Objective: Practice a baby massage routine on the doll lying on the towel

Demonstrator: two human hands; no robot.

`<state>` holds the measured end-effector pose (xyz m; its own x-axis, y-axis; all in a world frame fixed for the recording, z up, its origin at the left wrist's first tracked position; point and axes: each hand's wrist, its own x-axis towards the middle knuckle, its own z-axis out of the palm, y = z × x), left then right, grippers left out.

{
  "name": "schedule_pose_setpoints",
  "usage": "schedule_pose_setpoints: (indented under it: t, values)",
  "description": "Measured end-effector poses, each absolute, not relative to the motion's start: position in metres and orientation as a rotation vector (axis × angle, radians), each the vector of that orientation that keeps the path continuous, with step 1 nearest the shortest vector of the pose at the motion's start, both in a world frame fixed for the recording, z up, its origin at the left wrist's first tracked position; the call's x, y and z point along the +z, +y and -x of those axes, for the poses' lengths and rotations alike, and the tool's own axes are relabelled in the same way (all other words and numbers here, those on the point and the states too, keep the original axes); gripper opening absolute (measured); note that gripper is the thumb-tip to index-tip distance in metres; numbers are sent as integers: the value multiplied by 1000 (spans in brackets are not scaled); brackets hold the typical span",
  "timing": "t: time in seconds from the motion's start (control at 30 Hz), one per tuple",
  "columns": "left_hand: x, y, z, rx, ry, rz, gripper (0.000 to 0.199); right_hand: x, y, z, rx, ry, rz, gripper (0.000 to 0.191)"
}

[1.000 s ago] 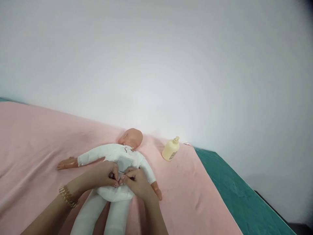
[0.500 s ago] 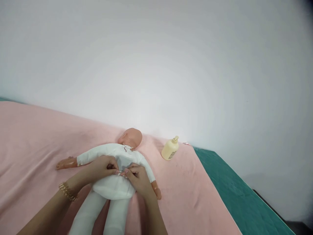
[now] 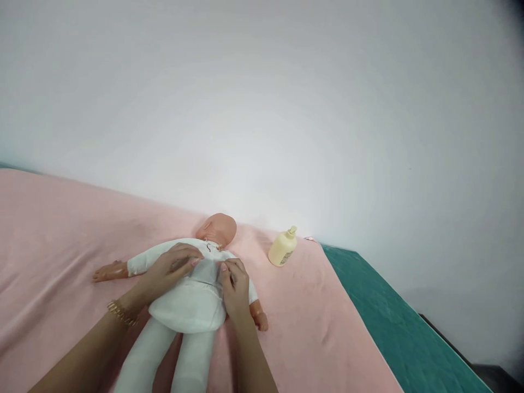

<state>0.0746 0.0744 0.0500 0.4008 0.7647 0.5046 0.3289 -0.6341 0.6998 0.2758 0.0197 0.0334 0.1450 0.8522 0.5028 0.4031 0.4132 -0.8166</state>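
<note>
A baby doll (image 3: pixel 184 314) with a white cloth body and bare plastic head and hands lies stretched out on a pink sheet (image 3: pixel 323 349). On its torso shows a grey cloth patch (image 3: pixel 204 271). My left hand (image 3: pixel 174 268), a gold bracelet (image 3: pixel 121 312) at its wrist, has thumb and fingers closed at the patch's upper left edge. On the opposite side, my right hand (image 3: pixel 235 284) pinches the patch's right edge. Small dark and light cords (image 3: pixel 208 246) lie at the doll's neck.
A pale yellow pump bottle (image 3: pixel 282 248) stands on the sheet, right of the doll's head. Beyond the sheet's right edge a green surface (image 3: pixel 376 295) shows. A plain white wall (image 3: pixel 262 109) rises behind.
My hands were together at the patch's lower edge; they have moved apart and upward to its two sides. More of the grey patch is now uncovered.
</note>
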Motion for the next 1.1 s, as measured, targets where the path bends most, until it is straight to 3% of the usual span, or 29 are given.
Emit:
schedule_pose_setpoints:
  t: [0.43,1.1]
  values:
    - [28,86,-86,983,926,-2372,39,32,36,-267,407,-1735,1365,23]
    - [20,88,-86,1003,931,-2386,39,23,36,-268,348,-1747,1305,22]
